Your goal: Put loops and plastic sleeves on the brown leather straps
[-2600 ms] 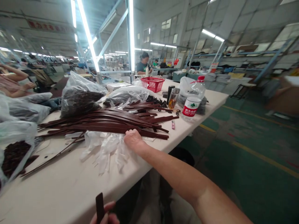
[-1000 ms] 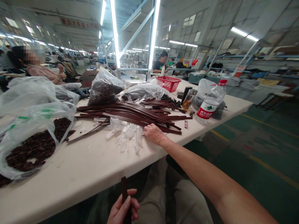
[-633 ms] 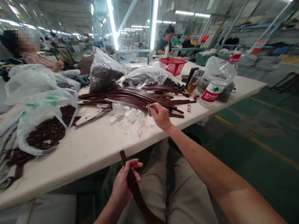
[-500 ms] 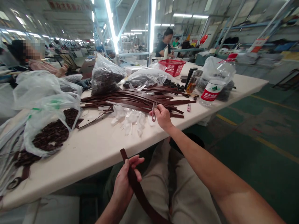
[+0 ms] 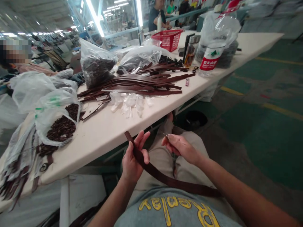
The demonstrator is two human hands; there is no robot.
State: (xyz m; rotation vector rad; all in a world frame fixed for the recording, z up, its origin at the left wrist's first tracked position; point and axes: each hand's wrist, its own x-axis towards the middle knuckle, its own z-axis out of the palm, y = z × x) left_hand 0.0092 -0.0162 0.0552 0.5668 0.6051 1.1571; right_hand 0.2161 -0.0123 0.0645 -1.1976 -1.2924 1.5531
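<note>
Drawn back from the counter [image 5: 101, 138], the right hand [image 5: 180, 147] now pinches a small metal tip [image 5: 165, 135] over the lap [image 5: 165, 164]; the left hand [image 5: 135, 157] clamps a brown leather strap [image 5: 167, 177] just off the counter's near edge.

view: head-worn | faces: forward and down | close: leather strap [image 5: 153, 171] | beyond: work table [image 5: 106, 138]

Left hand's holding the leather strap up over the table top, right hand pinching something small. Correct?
Not quite: the left hand holds the brown leather strap over the lap in khaki trousers, below the white table, as the head view shows. The right hand is pinching something small.
</note>
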